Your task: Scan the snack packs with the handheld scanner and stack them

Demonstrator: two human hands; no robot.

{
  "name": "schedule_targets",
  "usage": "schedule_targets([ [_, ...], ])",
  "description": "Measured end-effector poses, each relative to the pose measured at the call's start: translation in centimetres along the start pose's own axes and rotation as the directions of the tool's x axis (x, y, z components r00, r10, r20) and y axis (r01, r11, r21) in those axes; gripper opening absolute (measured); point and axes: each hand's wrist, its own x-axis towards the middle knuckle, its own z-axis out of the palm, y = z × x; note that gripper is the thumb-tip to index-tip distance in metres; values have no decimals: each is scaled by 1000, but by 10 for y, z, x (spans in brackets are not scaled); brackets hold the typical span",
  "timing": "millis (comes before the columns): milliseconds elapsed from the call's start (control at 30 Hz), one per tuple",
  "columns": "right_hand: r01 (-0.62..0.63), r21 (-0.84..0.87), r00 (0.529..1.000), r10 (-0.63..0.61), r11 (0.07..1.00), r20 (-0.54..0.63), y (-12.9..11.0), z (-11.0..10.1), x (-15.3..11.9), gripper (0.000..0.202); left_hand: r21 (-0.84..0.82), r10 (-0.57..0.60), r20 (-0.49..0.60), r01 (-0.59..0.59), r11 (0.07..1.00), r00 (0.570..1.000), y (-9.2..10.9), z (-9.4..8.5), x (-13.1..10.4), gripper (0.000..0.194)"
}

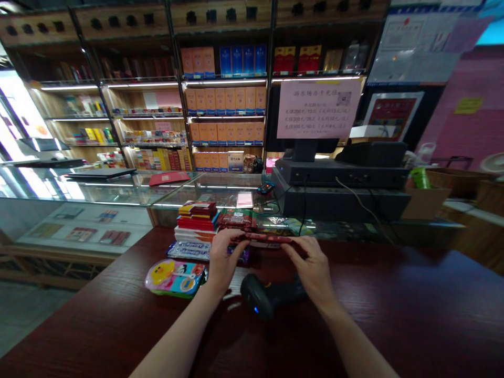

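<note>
My left hand (227, 257) and my right hand (311, 268) grip a flat dark red package (263, 240) by its two ends, edge-on to me above the dark wooden counter. Thumbs press the near side and fingers the far side. Below it lies a black handheld barcode scanner (258, 296) with a small blue light. To the left of my left hand is a colourful blister pack with a yellow duck (177, 275). Beyond that lie blue-and-white wrapped packets (191, 249) and a stack of red, white and yellow boxes (197, 223). Dark red packs (238, 216) lie just behind the held package.
A glass display case (220, 184) adjoins the counter (394, 310) at the far side. A black register machine (342, 189) with cables stands behind right, a pink printed sheet (318, 109) on its screen. Shelves of boxed goods (226, 100) line the wall.
</note>
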Motion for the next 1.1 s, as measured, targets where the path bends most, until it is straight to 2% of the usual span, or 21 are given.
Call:
schedule_targets([
  [100, -47, 78, 997, 52, 996, -54, -2, 2, 1, 22, 15, -33, -5, 33, 999, 999, 0, 2, -4, 11],
  [167, -122, 172, 992, 128, 978, -22, -4, 4, 1, 24, 14, -55, -6, 55, 998, 998, 0, 5, -6, 13],
  [233, -208, 251, 978, 206, 945, 35, -7, 5, 0, 27, 9, -81, 5, 81, 997, 997, 1, 7, -8, 23],
  [300, -266, 316, 964, 260, 911, 63, -9, 6, 0, 28, 36, -83, 16, 83, 996, 996, 4, 8, -7, 43],
  [367, -290, 374, 955, 289, 881, 59, -11, 7, 0, 30, 113, -24, 49, 19, 993, 998, 8, 7, -5, 55],
  [467, -311, 405, 946, 321, 860, 46, -11, 9, 0, 32, 255, 83, 158, -122, 959, 984, 15, 5, -1, 49],
  [567, -315, 402, 942, 334, 860, 23, -9, 11, 1, 32, 333, 103, 215, -172, 927, 971, 20, 3, 2, 40],
  [667, -318, 394, 938, 346, 862, -1, -6, 12, 1, 33, 357, 94, 275, -193, 914, 957, 22, 1, 4, 41],
  [733, -326, 389, 935, 356, 862, -6, -4, 12, 2, 33, 357, 98, 338, -224, 907, 936, 23, -1, 6, 52],
  [833, -339, 394, 928, 372, 854, -7, -4, 12, 2, 33, 358, 110, 417, -274, 892, 902, 24, -4, 9, 91],
  [900, -343, 399, 925, 380, 850, -15, -6, 12, 3, 33, 361, 105, 453, -291, 886, 885, 24, -5, 10, 107],
  [1100, -349, 428, 921, 390, 833, -7, -8, 15, 2, 33, 381, 93, 488, -308, 871, 868, 21, -4, 9, 114],
])
